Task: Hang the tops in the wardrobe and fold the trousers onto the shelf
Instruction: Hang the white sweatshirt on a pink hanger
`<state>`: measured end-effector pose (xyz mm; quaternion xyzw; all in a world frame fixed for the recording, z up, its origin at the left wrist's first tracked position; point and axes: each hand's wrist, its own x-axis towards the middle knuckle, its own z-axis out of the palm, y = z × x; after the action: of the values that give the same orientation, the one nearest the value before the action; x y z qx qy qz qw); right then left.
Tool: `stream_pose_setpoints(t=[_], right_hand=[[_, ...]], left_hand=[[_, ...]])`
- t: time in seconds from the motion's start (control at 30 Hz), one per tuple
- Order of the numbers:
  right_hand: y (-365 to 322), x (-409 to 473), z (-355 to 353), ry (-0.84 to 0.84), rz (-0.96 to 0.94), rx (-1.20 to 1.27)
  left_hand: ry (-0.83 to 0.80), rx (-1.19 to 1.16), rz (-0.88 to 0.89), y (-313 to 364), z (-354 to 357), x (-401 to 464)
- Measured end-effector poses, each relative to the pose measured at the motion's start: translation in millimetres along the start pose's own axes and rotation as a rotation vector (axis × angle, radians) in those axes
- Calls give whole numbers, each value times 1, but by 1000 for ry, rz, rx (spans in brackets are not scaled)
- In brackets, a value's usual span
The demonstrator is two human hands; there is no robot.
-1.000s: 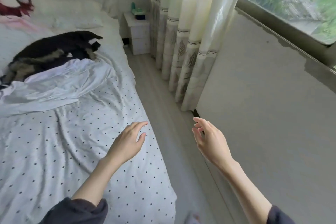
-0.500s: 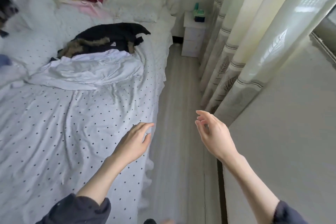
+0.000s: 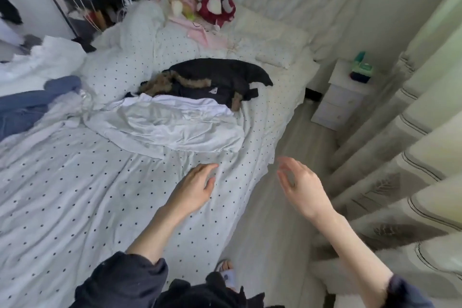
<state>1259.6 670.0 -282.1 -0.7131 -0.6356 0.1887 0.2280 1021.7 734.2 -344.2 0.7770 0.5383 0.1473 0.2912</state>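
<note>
Head view: both hands are being held out empty, the left hand [image 3: 193,189] with loose fingers over the dotted bed [image 3: 75,195], the right hand [image 3: 300,186] spread above the floor [image 3: 270,220] beside it. Ahead on the bed, a white top [image 3: 175,125] is lying crumpled, partly overlapping a black fur-trimmed jacket [image 3: 215,80], while blue trousers [image 3: 22,107] are being seen at the left edge.

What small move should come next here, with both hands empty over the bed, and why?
Probably reach forward and take hold of the white top. Both the left hand and right hand are open and hold nothing, and that garment lies crumpled on the bed nearest ahead of them, partly over the black jacket.
</note>
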Motion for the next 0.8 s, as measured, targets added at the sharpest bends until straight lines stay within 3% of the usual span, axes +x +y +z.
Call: stream_pose_setpoints(t=[0.2,0.33,0.47,0.6,0.8], right_hand=[[6,129,22,-176,-118,6],[15,235,60,-387,-184,-42],[38,332,109,-591,-186,-129],[56,418,159,-750,-265,-224],[76,491,243,-855,-372,-260]], left_hand=[[-75,-43,-231,-39,-20,88],[-16,-68,-412,-68,-25,158],[-10,-103,-581,-98,4,205],[-103,-80,-769,-131,46,249],[-88,128,-782,-174,100,315]])
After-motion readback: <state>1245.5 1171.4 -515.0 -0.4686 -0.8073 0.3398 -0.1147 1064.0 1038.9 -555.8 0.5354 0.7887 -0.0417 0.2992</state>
